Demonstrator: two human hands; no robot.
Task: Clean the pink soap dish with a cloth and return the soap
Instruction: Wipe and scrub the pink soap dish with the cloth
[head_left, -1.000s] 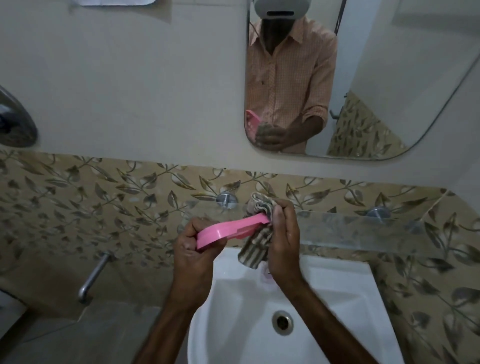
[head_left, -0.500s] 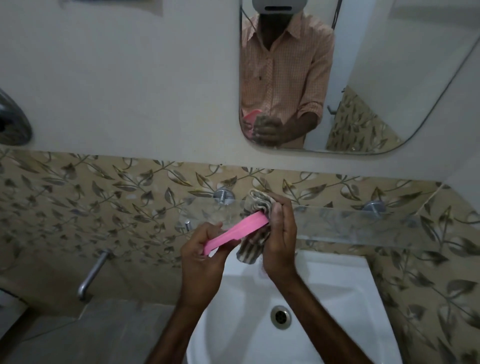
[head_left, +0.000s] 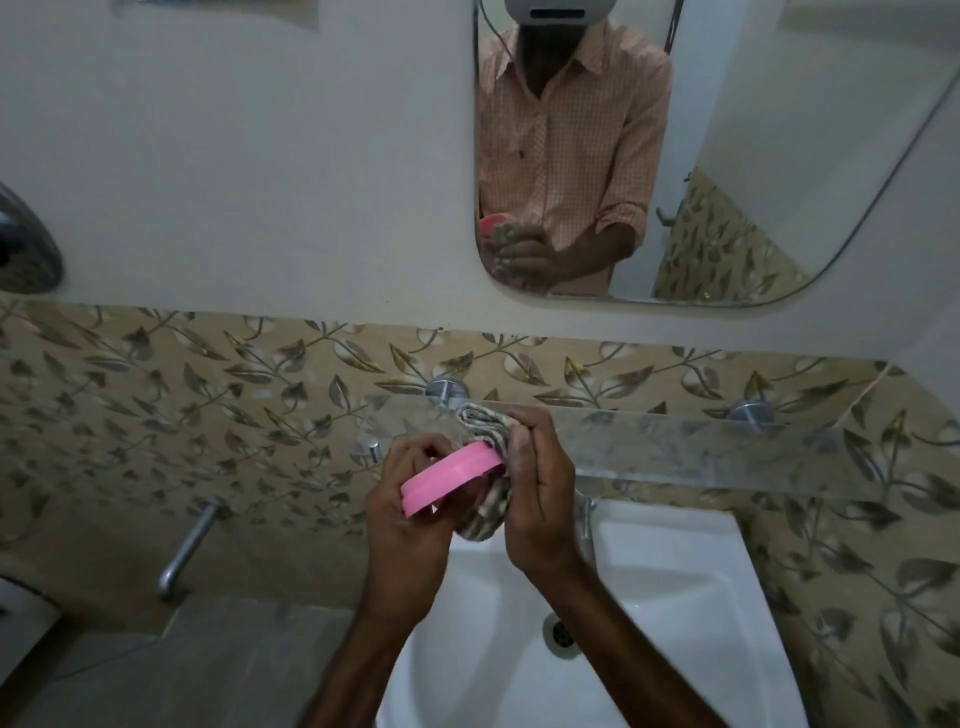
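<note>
1. My left hand (head_left: 410, 522) gripped the dish (head_left: 451, 476), fingers curled round its near end. It held the dish tilted on edge above the back edge of the sink (head_left: 675, 597), just in front of the shelf (head_left: 701, 447).
2. My right hand (head_left: 540, 493) was closed round the bunched cloth (head_left: 484, 519), pinching it against the dish's far end. Cloth showed both above and below my fingers.
3. I judged the step in hand to be the wiping. The soap was nowhere in sight, so putting it back was not yet done.
4. To wipe well I needed a firm left grip, since a smooth plastic dish would likely slip. It was better to turn the dish through the cloth than to rub one spot.
5. The cloth had to be pushed into the rim and inner corners, where scum probably sat. I could not see the dish's inside from here.
6. Working over the sink made sense, because a dropped dish would land there.
</note>
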